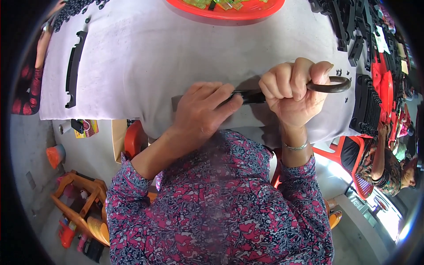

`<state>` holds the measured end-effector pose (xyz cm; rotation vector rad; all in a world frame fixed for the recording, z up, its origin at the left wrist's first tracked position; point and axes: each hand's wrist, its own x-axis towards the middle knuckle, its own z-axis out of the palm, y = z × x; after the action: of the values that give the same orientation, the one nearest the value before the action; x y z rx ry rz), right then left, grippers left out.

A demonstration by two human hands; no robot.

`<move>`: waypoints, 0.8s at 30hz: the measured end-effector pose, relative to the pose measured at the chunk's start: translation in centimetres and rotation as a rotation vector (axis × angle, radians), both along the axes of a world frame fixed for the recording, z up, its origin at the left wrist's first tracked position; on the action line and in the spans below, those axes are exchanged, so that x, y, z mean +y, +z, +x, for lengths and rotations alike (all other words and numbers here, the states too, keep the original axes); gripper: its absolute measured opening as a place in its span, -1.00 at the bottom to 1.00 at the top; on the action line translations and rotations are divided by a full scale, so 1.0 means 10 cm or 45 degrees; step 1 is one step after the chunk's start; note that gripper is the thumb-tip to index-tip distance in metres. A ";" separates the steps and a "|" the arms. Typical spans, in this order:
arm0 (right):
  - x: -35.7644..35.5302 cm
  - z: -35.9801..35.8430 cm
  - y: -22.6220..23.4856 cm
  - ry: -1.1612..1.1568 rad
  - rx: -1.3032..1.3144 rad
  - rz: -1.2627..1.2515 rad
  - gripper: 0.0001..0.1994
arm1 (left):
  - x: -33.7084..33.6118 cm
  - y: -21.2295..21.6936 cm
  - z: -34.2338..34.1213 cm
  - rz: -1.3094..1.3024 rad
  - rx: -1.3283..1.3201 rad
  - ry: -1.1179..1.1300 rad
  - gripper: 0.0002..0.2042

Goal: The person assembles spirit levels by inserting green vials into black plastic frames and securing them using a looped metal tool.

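My left hand (pixel 203 106) is closed on a long black plastic strip (pixel 177 102), one end of which shows at the left of the hand. Its thumb and forefinger pinch close to the dark middle section. My right hand (pixel 293 90) makes a fist around a dark tool with a looped handle (pixel 339 85); the loop sticks out past the thumb to the right. Between the hands, a black length (pixel 251 96) runs into the right fist. The fingers hide where the tool and the strip meet, so I cannot tell whether they touch.
The table has a pale cloth (pixel 176 48). A red tray (pixel 229 16) of yellow-green pieces stands at the far edge. Another black strip (pixel 75 68) lies left, near small black pieces (pixel 73 13) and another person's arm (pixel 40 51). Black strips (pixel 365 104) are stacked right.
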<state>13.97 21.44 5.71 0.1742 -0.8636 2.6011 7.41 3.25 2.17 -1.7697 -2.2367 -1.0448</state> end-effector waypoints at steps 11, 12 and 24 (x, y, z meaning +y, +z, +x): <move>0.02 -0.08 -0.07 0.027 0.115 0.071 -0.71 | 0.03 0.06 0.00 0.011 -0.019 0.020 -0.75; 0.02 -0.07 -0.09 0.025 0.060 0.024 -0.71 | 0.03 0.05 -0.01 0.012 -0.025 0.014 -0.75; -0.05 -0.13 0.00 -0.110 -0.149 0.395 -0.57 | 0.04 0.00 -0.02 0.066 0.061 0.029 -0.75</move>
<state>12.66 20.97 5.73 0.0683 -1.2857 2.4040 7.25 3.68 2.19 -1.7260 -2.1766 -1.0348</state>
